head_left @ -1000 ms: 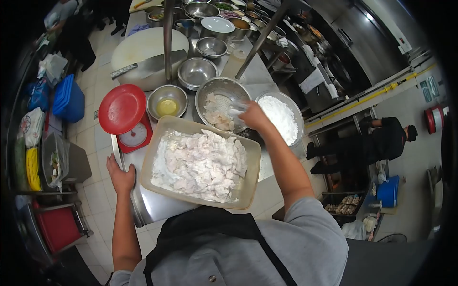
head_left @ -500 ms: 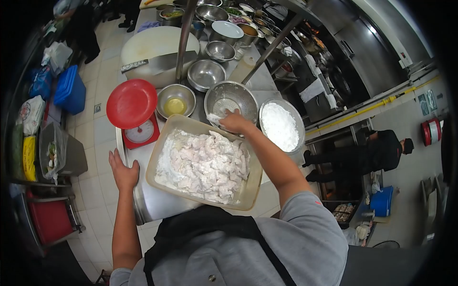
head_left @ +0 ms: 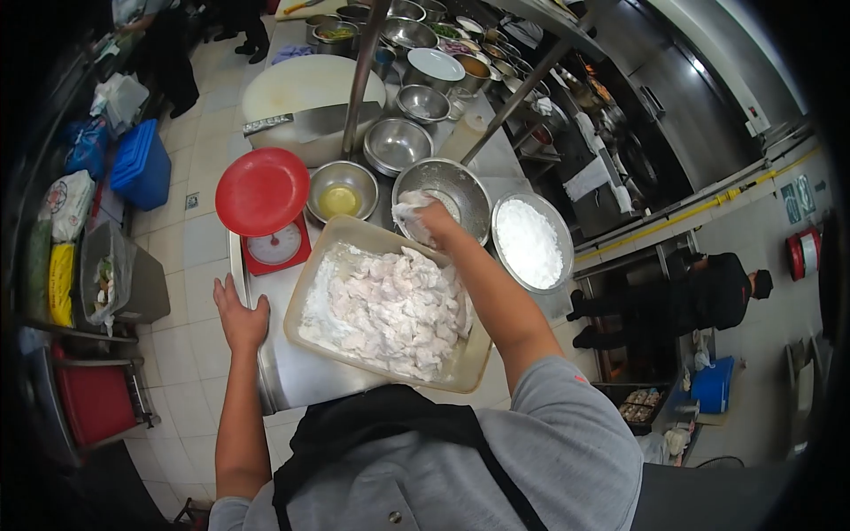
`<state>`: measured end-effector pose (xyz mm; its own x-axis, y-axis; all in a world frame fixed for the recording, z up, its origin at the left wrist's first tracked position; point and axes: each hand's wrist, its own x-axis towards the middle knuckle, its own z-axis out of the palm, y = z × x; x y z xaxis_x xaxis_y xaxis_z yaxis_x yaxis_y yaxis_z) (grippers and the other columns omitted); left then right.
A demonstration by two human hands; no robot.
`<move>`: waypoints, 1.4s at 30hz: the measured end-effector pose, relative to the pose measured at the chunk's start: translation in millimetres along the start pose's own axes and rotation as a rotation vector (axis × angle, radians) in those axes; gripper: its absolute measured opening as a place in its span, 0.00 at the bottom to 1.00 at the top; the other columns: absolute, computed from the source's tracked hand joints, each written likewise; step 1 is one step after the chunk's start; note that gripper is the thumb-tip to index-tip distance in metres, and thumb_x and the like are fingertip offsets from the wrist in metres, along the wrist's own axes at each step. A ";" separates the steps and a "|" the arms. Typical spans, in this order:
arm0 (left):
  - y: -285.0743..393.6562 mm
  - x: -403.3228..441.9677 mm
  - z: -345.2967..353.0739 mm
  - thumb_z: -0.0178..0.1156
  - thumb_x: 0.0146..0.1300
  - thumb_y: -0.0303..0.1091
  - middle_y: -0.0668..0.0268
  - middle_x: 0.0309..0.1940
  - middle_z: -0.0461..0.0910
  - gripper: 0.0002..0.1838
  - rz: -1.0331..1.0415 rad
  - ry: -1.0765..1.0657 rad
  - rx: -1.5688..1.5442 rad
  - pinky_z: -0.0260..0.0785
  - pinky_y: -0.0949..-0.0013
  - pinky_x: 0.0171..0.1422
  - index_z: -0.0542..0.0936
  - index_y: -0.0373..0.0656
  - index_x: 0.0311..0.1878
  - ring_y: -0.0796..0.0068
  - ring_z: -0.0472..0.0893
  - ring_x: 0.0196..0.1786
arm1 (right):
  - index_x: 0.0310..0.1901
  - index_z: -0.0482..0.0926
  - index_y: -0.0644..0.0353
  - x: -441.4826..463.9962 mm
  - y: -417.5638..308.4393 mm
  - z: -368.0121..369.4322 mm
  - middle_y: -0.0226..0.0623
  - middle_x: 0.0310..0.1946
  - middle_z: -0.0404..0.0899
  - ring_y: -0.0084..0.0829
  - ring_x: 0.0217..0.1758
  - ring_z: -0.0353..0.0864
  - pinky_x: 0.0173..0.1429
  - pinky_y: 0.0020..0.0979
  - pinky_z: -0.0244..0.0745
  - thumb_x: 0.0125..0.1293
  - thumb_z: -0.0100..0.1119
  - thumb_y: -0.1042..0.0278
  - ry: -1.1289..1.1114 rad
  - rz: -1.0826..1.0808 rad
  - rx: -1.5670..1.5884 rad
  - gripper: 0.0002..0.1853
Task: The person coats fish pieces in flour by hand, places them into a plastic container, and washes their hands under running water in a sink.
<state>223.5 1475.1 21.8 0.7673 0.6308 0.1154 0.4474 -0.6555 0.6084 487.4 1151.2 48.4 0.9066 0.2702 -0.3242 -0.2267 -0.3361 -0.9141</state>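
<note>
Pale, flour-coated pieces of meat [head_left: 398, 310] fill a beige rectangular tub [head_left: 305, 332] right in front of me. Over the near rim of a steel perforated bowl [head_left: 469, 190], my right hand [head_left: 431, 221] is closed around a white, floured clump that looks like the same meat; the fingers are partly hidden. To the right of that bowl stands a steel bowl of white powder [head_left: 529, 239]. My left hand [head_left: 241, 319] is open at the left edge of the steel table [head_left: 305, 380], fingers apart and holding nothing.
Behind the tub are a red scale [head_left: 274, 248] with a red plate [head_left: 263, 192], a bowl of yellowish liquid [head_left: 341, 199] and a stacked steel bowl [head_left: 398, 146]. A cleaver [head_left: 323, 124] leans by a round chopping block [head_left: 310, 84]. Metal posts [head_left: 363, 80] rise from the table. A person [head_left: 699, 296] stands at right.
My right hand has turned and drawn slightly back toward the tub's far rim, still with the white clump. The whole view has shifted slightly; my left hand stays at the table edge.
</note>
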 end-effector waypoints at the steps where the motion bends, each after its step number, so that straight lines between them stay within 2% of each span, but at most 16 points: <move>1: 0.9 -0.1 -0.2 0.65 0.49 0.38 0.46 0.71 0.50 0.42 -0.005 -0.010 0.004 0.51 0.56 0.73 0.59 0.40 0.69 0.49 0.51 0.73 | 0.58 0.70 0.66 4.8 -0.2 -8.6 0.46 0.40 0.80 0.40 0.36 0.82 0.36 0.33 0.81 0.57 0.62 0.63 -0.053 0.086 0.340 0.28; 2: 0.2 -0.3 -0.4 0.65 0.49 0.38 0.46 0.71 0.50 0.42 -0.005 -0.006 0.008 0.51 0.56 0.73 0.59 0.40 0.69 0.49 0.51 0.73 | 0.58 0.70 0.66 8.8 0.0 -22.1 0.46 0.40 0.80 0.40 0.36 0.82 0.36 0.33 0.81 0.57 0.62 0.63 -0.058 0.084 0.343 0.28; 4: 0.3 -0.3 0.0 0.64 0.50 0.38 0.46 0.71 0.51 0.43 -0.001 -0.023 0.001 0.50 0.56 0.74 0.58 0.40 0.69 0.49 0.51 0.73 | 0.51 0.73 0.66 8.6 -10.4 -53.1 0.44 0.41 0.79 0.36 0.32 0.82 0.31 0.33 0.80 0.58 0.62 0.63 -0.516 0.076 0.956 0.22; 6: 2.8 -0.1 -1.2 0.64 0.50 0.38 0.46 0.71 0.51 0.43 -0.005 -0.028 0.000 0.49 0.56 0.74 0.58 0.40 0.69 0.49 0.51 0.73 | 0.49 0.73 0.67 1.8 -21.3 -79.5 0.45 0.40 0.79 0.36 0.34 0.82 0.30 0.33 0.81 0.59 0.58 0.59 -0.352 0.097 1.305 0.22; 8: 3.5 -0.6 0.0 0.64 0.50 0.38 0.45 0.71 0.51 0.43 0.003 -0.044 -0.003 0.49 0.56 0.74 0.58 0.40 0.69 0.49 0.51 0.73 | 0.49 0.73 0.68 -24.7 -45.4 -117.9 0.47 0.41 0.79 0.38 0.37 0.82 0.31 0.36 0.81 0.59 0.56 0.65 -0.536 -0.097 1.267 0.19; 10: -0.9 0.2 3.4 0.64 0.49 0.37 0.45 0.71 0.51 0.43 0.006 -0.025 0.005 0.49 0.57 0.74 0.58 0.39 0.69 0.49 0.52 0.73 | 0.55 0.69 0.67 -50.9 -54.0 -161.2 0.50 0.52 0.74 0.43 0.48 0.79 0.36 0.39 0.82 0.56 0.53 0.72 -0.101 -0.229 1.101 0.22; 14: -0.1 1.1 4.9 0.65 0.49 0.37 0.45 0.70 0.52 0.43 0.020 -0.037 -0.002 0.49 0.57 0.74 0.58 0.37 0.68 0.49 0.52 0.73 | 0.47 0.76 0.67 -61.9 8.4 -260.6 0.41 0.40 0.80 0.38 0.39 0.82 0.45 0.36 0.79 0.52 0.59 0.78 0.226 -0.031 0.359 0.18; 16: 0.9 1.5 3.9 0.65 0.49 0.37 0.45 0.70 0.52 0.44 0.030 -0.028 0.017 0.49 0.57 0.74 0.57 0.35 0.68 0.48 0.53 0.72 | 0.43 0.78 0.69 -68.0 19.7 -263.5 0.36 0.33 0.81 0.32 0.31 0.80 0.39 0.31 0.77 0.49 0.65 0.78 0.621 -0.039 -0.502 0.17; 21: -5.8 2.5 5.6 0.65 0.49 0.38 0.44 0.70 0.52 0.44 0.043 -0.017 -0.001 0.49 0.57 0.74 0.57 0.36 0.68 0.49 0.53 0.72 | 0.40 0.80 0.70 -87.7 -34.5 -222.9 0.46 0.29 0.81 0.32 0.31 0.81 0.32 0.32 0.75 0.50 0.67 0.75 0.526 0.013 -1.039 0.14; 23: -3.3 1.9 6.1 0.65 0.50 0.38 0.44 0.70 0.53 0.44 0.046 -0.024 0.014 0.48 0.57 0.74 0.57 0.36 0.68 0.49 0.53 0.72 | 0.34 0.84 0.55 -58.0 -26.5 -205.7 0.40 0.37 0.83 0.38 0.40 0.82 0.49 0.34 0.75 0.48 0.71 0.61 0.084 -0.132 -1.591 0.12; 25: -0.6 1.4 5.2 0.65 0.49 0.38 0.44 0.70 0.53 0.44 0.040 -0.031 0.023 0.48 0.57 0.74 0.57 0.36 0.68 0.48 0.53 0.72 | 0.33 0.85 0.50 -41.2 -20.5 -156.2 0.32 0.38 0.84 0.37 0.40 0.82 0.47 0.32 0.75 0.47 0.68 0.60 -0.037 -0.179 -0.994 0.10; 31: -9.3 2.9 8.2 0.65 0.49 0.37 0.43 0.69 0.54 0.43 0.062 -0.020 0.004 0.49 0.57 0.74 0.58 0.35 0.68 0.48 0.54 0.72 | 0.39 0.81 0.71 -15.9 -30.8 -33.6 0.54 0.40 0.81 0.48 0.47 0.81 0.51 0.38 0.75 0.44 0.69 0.56 -0.178 0.018 -1.159 0.26; 35: -7.3 2.3 7.6 0.65 0.49 0.37 0.43 0.68 0.55 0.43 0.058 -0.014 -0.008 0.49 0.57 0.74 0.59 0.35 0.67 0.48 0.55 0.71 | 0.38 0.81 0.71 -8.3 -24.0 -87.9 0.49 0.40 0.82 0.40 0.46 0.81 0.51 0.35 0.75 0.45 0.71 0.56 -0.048 -0.245 -1.300 0.24; 39: -6.7 0.9 8.8 0.65 0.48 0.37 0.43 0.68 0.56 0.43 0.066 -0.008 -0.013 0.49 0.57 0.74 0.59 0.34 0.67 0.47 0.55 0.71 | 0.37 0.84 0.62 -41.4 -19.8 -206.7 0.44 0.49 0.79 0.41 0.56 0.75 0.61 0.37 0.68 0.53 0.67 0.50 0.192 0.194 -1.042 0.21; 40: -5.6 1.2 8.7 0.65 0.49 0.37 0.43 0.68 0.56 0.43 0.068 -0.010 0.001 0.49 0.57 0.74 0.59 0.34 0.67 0.47 0.55 0.71 | 0.42 0.83 0.63 -48.8 -13.5 -229.6 0.47 0.53 0.77 0.44 0.59 0.73 0.63 0.38 0.67 0.51 0.68 0.48 0.196 0.360 -0.870 0.26; 42: -4.8 1.3 8.2 0.65 0.49 0.37 0.43 0.68 0.56 0.43 0.074 -0.005 0.019 0.49 0.56 0.74 0.58 0.33 0.67 0.48 0.55 0.71 | 0.57 0.73 0.66 -53.6 36.2 -256.2 0.53 0.59 0.71 0.49 0.62 0.70 0.66 0.39 0.64 0.44 0.72 0.44 0.304 0.259 -1.190 0.42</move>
<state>226.1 1475.7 12.6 0.8008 0.5785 0.1551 0.3983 -0.7078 0.5834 521.8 893.4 95.0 0.9647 -0.0908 -0.2472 -0.0923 -0.9957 0.0056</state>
